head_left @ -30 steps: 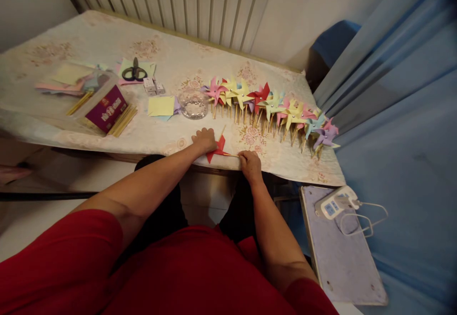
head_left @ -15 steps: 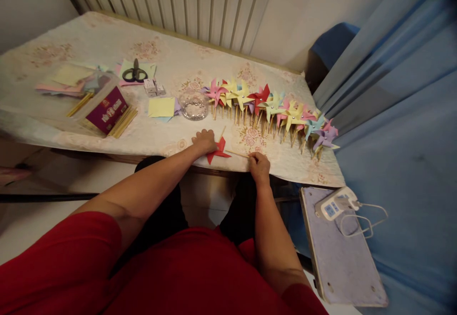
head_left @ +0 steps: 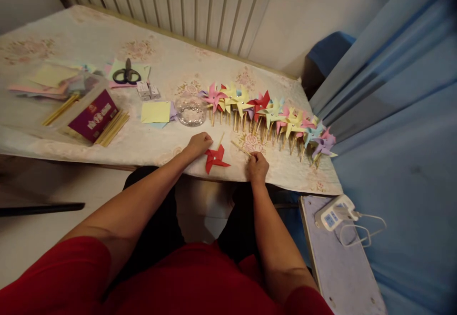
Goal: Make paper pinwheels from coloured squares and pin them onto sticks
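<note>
On my head-cam feed the red pinwheel (head_left: 215, 158) lies on the table (head_left: 153, 144), just below mid-frame & close to the near edge; the L hand (head_left: 199, 144) is nearer, just beside it, so from that grip the pinwheel is down & to the right. From the R hand (head_left: 257, 167) it's off to the left, w/ a gap btwn. R grip is closed on one end of a loose stick (head_left: 241, 148): long axis slants from the hand toward upper left of frame, free tip near the pinwheel but apart from it. L grip has its fingers curled in toward the thumb; can't tell from here whether it's pinching anything, or if it touches a blade. Pinwheel's own short stick (head_left: 221, 140) shows above the blades, running up & a bit to the right, so the 2 sticks lean opp. ways. As for looks: strong red, pointed blades, prob. paper, small pale dot at the hub, face up to my cam. Further up & right in frame I've got a row of multicol. pinwheels (head_left: 272, 114), well apart from the L hand
</note>
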Motion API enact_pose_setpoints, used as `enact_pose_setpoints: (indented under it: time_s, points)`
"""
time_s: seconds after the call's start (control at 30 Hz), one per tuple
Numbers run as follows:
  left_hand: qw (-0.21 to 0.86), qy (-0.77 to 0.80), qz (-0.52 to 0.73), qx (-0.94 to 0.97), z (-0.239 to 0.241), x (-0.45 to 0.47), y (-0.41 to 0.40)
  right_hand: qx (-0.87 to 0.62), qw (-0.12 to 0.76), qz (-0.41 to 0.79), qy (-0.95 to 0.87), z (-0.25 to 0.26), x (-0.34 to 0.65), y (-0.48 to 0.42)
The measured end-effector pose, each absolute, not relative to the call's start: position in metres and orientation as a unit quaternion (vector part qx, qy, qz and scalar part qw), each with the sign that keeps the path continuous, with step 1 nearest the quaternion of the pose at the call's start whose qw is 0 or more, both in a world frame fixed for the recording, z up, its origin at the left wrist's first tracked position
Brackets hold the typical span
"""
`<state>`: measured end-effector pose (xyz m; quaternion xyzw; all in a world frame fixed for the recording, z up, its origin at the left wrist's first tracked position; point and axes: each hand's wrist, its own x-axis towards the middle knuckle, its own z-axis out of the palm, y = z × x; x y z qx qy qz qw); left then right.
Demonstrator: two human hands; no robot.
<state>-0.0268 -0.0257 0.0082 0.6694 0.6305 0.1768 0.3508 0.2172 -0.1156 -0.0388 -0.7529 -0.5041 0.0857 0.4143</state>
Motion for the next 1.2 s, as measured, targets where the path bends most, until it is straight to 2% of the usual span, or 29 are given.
enact_pose_setpoints:
  time_s: [0.17, 0.4, 0.67, 0.87, 1.07, 1.2]
  points:
    - [0.416, 0.603, 0.243, 0.636, 0.004, -0.022, -0.012, -0.764, 0.399, 0.06, -0.503, -0.036, 0.204, -0.104]
    - [0.522, 0.582, 0.287, 0.554, -0.001, -0.03, 0.003, -0.722, 0.366, -0.033, -0.587, -0.032, 0.195, -0.098]
    - [0.587, 0.555, 0.256, 0.531, 0.006, -0.033, 0.013, -0.639, 0.328, 0.011, -0.695, -0.018, 0.193, -0.06]
    - [0.592, 0.54, 0.241, 0.548, 0.01, -0.032, 0.016, -0.586, 0.213, 0.026, -0.781, -0.004, 0.173, -0.029]
    - [0.597, 0.534, 0.243, 0.548, 0.009, -0.034, 0.018, -0.548, 0.077, -0.017, -0.833, -0.005, 0.153, -0.017]
    - [0.6, 0.53, 0.243, 0.549, 0.002, -0.034, 0.022, -0.539, 0.047, -0.029, -0.841, -0.005, 0.151, -0.016]
